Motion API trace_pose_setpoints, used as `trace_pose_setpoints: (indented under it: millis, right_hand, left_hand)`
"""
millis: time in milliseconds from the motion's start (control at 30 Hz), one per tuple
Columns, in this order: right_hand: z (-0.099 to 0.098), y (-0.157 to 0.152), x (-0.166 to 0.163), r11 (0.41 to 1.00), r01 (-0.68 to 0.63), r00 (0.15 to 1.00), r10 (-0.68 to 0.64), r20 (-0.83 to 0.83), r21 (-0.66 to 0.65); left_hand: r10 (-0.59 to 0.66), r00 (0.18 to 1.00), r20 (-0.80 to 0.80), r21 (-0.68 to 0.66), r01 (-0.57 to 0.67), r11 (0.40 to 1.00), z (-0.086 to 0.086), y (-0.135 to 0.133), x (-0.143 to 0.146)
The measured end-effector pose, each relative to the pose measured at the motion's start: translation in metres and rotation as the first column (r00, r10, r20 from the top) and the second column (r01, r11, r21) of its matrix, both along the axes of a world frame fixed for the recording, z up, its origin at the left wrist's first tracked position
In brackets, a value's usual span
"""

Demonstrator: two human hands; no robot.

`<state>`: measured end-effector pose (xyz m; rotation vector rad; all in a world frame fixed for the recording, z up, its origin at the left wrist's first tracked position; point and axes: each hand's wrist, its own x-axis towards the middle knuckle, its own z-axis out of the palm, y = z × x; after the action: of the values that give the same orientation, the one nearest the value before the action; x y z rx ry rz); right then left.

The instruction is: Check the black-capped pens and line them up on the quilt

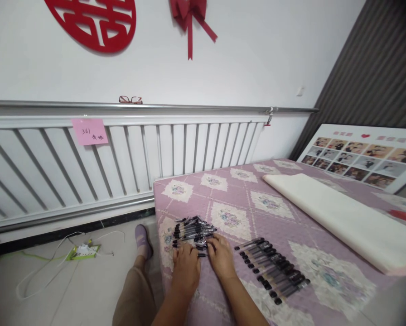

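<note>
On the edge of a purple quilted bedspread lies a jumbled pile of black and clear pens (191, 228). My left hand (187, 267) is at the near side of this pile, fingers curled, with the dark end of a pen (201, 255) sticking out at its right. My right hand (220, 256) touches the pile's right side, its fingers bent and closed; what they hold, if anything, is too small to make out. To the right of my hands, a slanting row of similar pens (274, 267) with black ends lies side by side.
A rolled cream sheet (339, 222) lies across the bed (237, 199), before a photo board (362, 156). A white radiator (179, 149) runs along the wall, with glasses (130, 100) above it. A power strip (84, 251) with cables lies on the floor at left.
</note>
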<state>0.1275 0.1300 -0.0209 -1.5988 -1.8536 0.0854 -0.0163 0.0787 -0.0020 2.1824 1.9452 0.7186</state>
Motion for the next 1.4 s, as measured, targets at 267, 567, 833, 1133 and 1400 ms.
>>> trace_pose_setpoints:
  millis: [267, 567, 833, 1133, 1400]
  right_hand:
    - [0.002, 0.0, -0.002, 0.999, 0.023, 0.998, -0.021, 0.054, -0.038]
    - [0.005, -0.002, -0.007, 0.992, 0.062, 0.993, -0.05, 0.111, -0.106]
    - [0.007, -0.005, -0.006, 0.993, 0.062, 0.99, -0.049, 0.131, -0.098]
    - [0.0, 0.0, -0.001, 0.998, 0.009, 0.996, -0.004, -0.09, 0.059]
    - [-0.008, -0.023, 0.017, 0.995, 0.081, 0.937, -0.055, -0.345, 0.062]
  left_hand:
    - [-0.036, 0.999, 0.014, 0.013, 0.036, 0.999, -0.002, -0.002, 0.0]
    - [-0.064, 0.998, 0.019, -0.003, 0.064, 0.998, 0.001, -0.001, -0.001]
    - [-0.059, 0.998, -0.005, -0.031, 0.059, 0.998, -0.002, -0.001, -0.001]
    - [-0.089, 0.996, -0.011, -0.011, 0.089, 0.996, 0.0, 0.0, -0.001]
    - [-0.121, 0.992, -0.032, -0.007, 0.121, 0.993, -0.003, 0.0, -0.002]
